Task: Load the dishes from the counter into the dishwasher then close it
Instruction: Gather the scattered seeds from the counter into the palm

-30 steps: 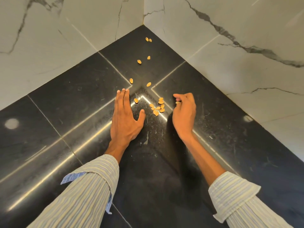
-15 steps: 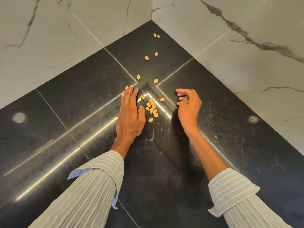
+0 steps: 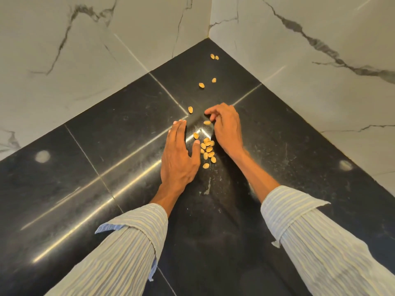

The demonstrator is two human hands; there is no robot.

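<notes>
No dish and no dishwasher are in view; the step in hand looks like clearing nut shells from the black worktop (image 3: 128, 146) at its back corner. The left hand (image 3: 178, 157) lies flat, fingers straight, as a stop beside the shell pile (image 3: 207, 149), while the right hand (image 3: 226, 127) rakes with curled fingers, gripping nothing visible. Next, five stray shells (image 3: 202, 85) nearer the corner need gathering; the marble walls (image 3: 299, 60) confine the reach.

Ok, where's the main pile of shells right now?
Head view, centre: the shell pile lies on the black counter, between the left hand and right hand.
</notes>
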